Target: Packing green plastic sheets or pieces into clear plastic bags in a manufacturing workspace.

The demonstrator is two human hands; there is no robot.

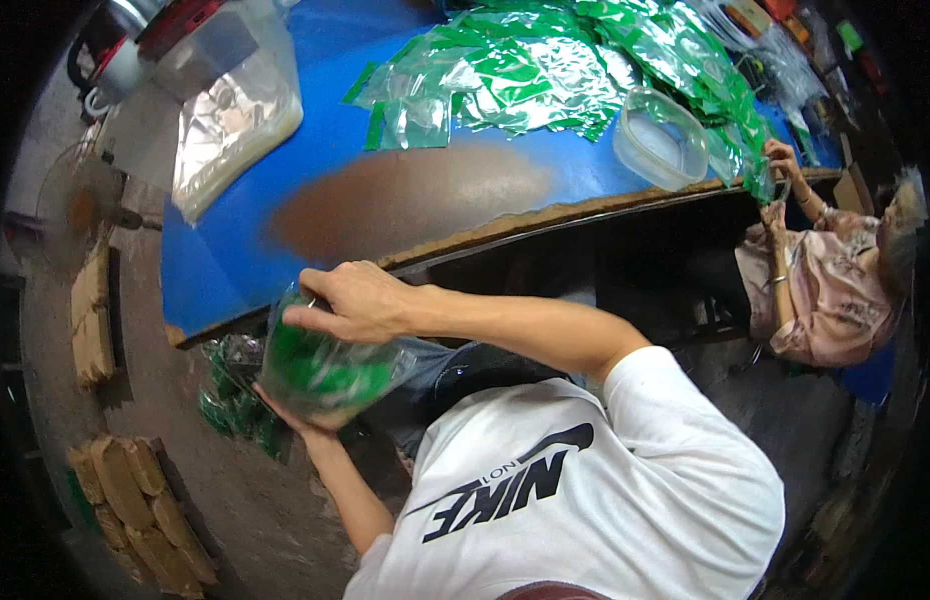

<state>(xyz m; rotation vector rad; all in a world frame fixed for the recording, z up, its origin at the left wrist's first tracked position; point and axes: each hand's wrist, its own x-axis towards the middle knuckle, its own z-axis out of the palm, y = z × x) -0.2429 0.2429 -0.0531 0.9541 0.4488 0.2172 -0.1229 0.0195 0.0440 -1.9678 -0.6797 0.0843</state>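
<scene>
Biggest thing here is the blue table [225,270], w/ a brown worn-looking patch nr the front edge. Next up is the white tee [635,470] on the person wearing the cam, then a big shiny pile of green packets [545,80] spread over the far side of the tabletop. Co-worker [835,290] in a pinkish patterned top sits at the R end, both hands up by some green plastic there. Stack of clear plastic [235,125] is on the table's L side, brown bundles [135,500] are piled on the floor lower L, and a clear tub [662,138] stands nr the front edge on the R, right beside the pile. Now the green-and-clear bag [330,370]: it's held tilted just off the table's near edge, toward the L, btwn the person's 2 hands. Right hand [360,300] has its top end, fingers curled over & thumb closing on it, so basically a pinch. Left hand [303,418] is under the bottom end, supporting it; most of those fingers are hidden behind the bag, so can't tell if they're spread or together tbh.
</scene>
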